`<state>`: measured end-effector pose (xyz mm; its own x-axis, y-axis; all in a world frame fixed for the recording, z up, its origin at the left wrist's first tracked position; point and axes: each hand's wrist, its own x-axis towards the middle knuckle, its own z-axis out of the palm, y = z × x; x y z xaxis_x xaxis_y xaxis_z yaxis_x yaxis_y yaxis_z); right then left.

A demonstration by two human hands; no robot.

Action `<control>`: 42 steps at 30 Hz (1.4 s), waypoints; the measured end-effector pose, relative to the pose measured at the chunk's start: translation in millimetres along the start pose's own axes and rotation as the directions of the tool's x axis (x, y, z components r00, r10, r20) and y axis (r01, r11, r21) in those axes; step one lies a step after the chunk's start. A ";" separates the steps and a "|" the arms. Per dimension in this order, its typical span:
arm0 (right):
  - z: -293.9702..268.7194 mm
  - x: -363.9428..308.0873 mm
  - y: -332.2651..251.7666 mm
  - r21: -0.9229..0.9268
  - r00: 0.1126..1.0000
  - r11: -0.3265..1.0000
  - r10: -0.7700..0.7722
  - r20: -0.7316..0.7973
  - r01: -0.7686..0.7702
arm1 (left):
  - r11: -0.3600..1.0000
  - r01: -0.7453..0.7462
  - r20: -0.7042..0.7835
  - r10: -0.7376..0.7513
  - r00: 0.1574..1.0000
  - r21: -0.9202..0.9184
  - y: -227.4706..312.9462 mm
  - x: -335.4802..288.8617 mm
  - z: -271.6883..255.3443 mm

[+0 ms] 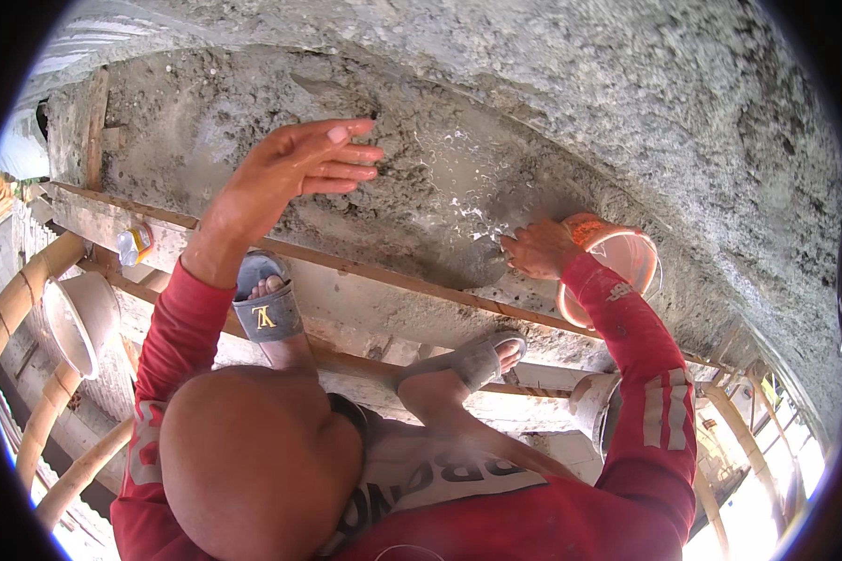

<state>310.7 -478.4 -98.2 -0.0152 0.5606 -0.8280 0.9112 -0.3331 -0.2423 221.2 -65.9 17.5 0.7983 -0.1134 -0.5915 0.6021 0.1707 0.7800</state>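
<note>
My left hand [323, 161] is raised over the rough grey mortar [234, 150], its wet fingers stretched out and holding nothing. Lower on the right, my right hand [538, 249] is close above the mortar, fingertips pointing left and slightly apart; I make out nothing held in them. An orange bucket [644, 262] with a pale inside stands right beside that wrist, partly covered by my forearm. White, shiny splashes [458, 178] lie on a smoother wet patch between my two hands.
A rough cement wall [627, 84] curves along the far and right sides. A wooden board edge [365, 271] borders the mortar. My sandalled feet stand near it. A white basin [82, 323], bamboo poles [28, 290] and a small yellow-labelled container [135, 243] are at left; another pail [593, 407] is at right.
</note>
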 end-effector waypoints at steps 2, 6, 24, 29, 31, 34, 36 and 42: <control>8.5 -1.1 4.4 0.015 0.996 0.999 -0.038 -0.078 0.039 | 0.997 0.012 -0.079 -0.018 0.997 -0.075 -12.6 -28.4 -13.4; 6.0 -4.3 13.5 0.073 0.993 0.996 -0.049 -0.112 0.057 | 0.990 0.021 -0.176 -0.045 0.983 -0.139 -41.6 -71.6 -27.9; -136.8 3.3 -68.6 0.286 0.804 0.909 0.406 -0.434 -0.304 | 0.950 -0.145 -0.412 0.019 0.911 -0.277 -67.5 -133.6 -75.9; -186.6 -16.0 -86.9 0.483 0.751 0.861 0.423 -0.508 -0.158 | 0.924 -0.207 -0.457 0.040 0.888 -0.321 -76.3 -141.1 -90.3; -202.2 -21.5 -84.7 0.624 0.814 0.778 0.405 -0.416 -0.069 | 0.922 -0.216 -0.449 0.052 0.892 -0.322 -80.2 -140.7 -92.9; -217.2 -18.3 -81.7 0.593 0.832 0.801 0.384 -0.400 -0.085 | 0.919 -0.212 -0.440 0.048 0.897 -0.332 -81.2 -140.2 -95.2; -221.4 -0.3 -82.6 0.671 0.840 0.732 0.435 -0.323 -0.121 | 0.922 -0.196 -0.454 0.025 0.891 -0.335 -78.4 -137.7 -95.5; -197.1 71.0 -78.0 0.569 0.794 0.792 0.485 -0.366 -0.222 | 0.923 -0.221 -0.463 0.054 0.885 -0.315 -68.2 -119.1 -96.9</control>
<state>319.6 -263.2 -38.4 0.5807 0.5607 -0.5903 0.4906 -0.8196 -0.2959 83.9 30.8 14.9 0.7328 0.3619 -0.5762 0.3759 0.4906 0.7861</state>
